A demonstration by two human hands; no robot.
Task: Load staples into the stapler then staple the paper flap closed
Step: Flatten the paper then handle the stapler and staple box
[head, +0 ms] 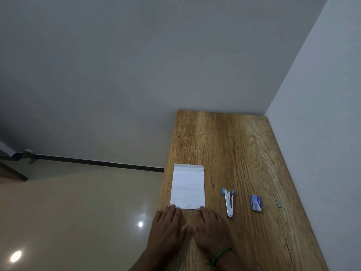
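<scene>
A white paper lies flat on the wooden table, with a narrow flap folded over at its far end. My left hand and my right hand rest palm-down on the table just below the paper, fingertips touching its near corners. Neither hand holds anything. To the right of the paper lies a blue and silver stapler, hinged open in a narrow V. Further right sits a small blue staple box. A short grey strip of staples lies beyond it.
The table stands in a corner, with a white wall along its right edge and another wall behind. Its left edge drops off to a glossy beige floor. A green band circles my right wrist.
</scene>
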